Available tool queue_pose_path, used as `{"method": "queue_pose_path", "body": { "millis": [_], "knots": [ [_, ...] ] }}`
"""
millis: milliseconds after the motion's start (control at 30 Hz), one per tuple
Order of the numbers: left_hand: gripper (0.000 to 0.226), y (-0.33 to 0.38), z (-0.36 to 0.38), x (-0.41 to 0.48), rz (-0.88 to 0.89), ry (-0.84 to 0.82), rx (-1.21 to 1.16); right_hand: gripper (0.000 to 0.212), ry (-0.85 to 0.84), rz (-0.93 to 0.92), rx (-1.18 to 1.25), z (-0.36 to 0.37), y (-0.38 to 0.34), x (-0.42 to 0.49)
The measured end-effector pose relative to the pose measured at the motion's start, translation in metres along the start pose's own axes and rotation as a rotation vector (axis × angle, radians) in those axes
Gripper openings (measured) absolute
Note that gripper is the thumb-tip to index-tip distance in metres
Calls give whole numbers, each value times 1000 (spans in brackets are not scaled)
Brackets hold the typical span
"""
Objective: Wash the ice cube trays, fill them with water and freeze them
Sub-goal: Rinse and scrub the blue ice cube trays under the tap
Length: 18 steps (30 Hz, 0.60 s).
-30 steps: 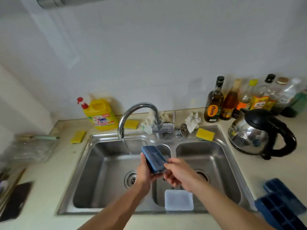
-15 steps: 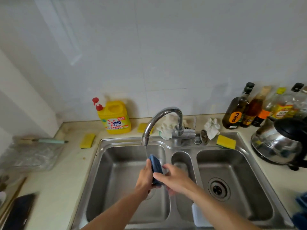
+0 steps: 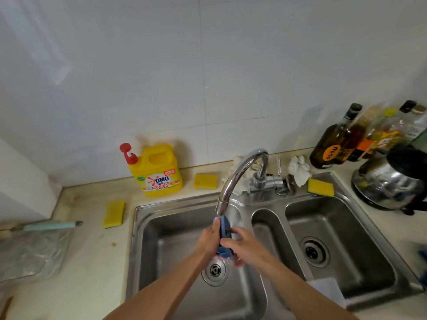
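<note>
A small blue ice cube tray (image 3: 224, 229) stands almost upright, edge-on, right under the spout of the chrome tap (image 3: 240, 175), over the left basin of the steel sink (image 3: 175, 205). My left hand (image 3: 209, 240) grips its left side and my right hand (image 3: 242, 248) holds its right side with fingers wrapped around it. A pale tray lid (image 3: 328, 291) leans in the right basin. At the far right edge a sliver of more blue trays (image 3: 422, 257) shows on the counter.
A yellow detergent jug (image 3: 158, 173) stands behind the sink, with yellow sponges (image 3: 114, 214) around it. Oil bottles (image 3: 332, 144) and a steel kettle (image 3: 392, 181) crowd the right counter. A clear bag and a brush (image 3: 50, 227) lie on the left counter.
Both hands carried the blue tray left, from over the sink's middle divider to under the tap spout, and turned it more upright. My view shifted left as well.
</note>
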<state>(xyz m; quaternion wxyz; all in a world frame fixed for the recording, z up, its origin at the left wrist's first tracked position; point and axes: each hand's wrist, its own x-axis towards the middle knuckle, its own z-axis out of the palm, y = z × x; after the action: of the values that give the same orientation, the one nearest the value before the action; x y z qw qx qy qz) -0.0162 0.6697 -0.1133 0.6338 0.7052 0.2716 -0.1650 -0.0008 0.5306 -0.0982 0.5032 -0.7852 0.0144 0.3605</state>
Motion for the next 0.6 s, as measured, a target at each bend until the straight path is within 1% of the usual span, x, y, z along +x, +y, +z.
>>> {"method": "queue_pose_path", "body": {
  "millis": [133, 233, 367, 533, 600],
  "knots": [
    [56, 3, -3, 18, 3, -44, 21, 47, 25, -3, -16, -2, -5, 7],
    [55, 3, -1, 24, 11, -80, 45, 51, 28, 19, -32, -6, -3, 13],
    [58, 4, -2, 25, 6, -65, 70, 56, 39, 17, -77, -4, -2, 19],
    [54, -1, -8, 25, 17, -77, 114, 45, 18, -6, -92, 1, 2, 24],
    [54, -1, -7, 28, 40, -58, 150, 42, 1, -14, -90, -2, 0, 24]
  ]
}}
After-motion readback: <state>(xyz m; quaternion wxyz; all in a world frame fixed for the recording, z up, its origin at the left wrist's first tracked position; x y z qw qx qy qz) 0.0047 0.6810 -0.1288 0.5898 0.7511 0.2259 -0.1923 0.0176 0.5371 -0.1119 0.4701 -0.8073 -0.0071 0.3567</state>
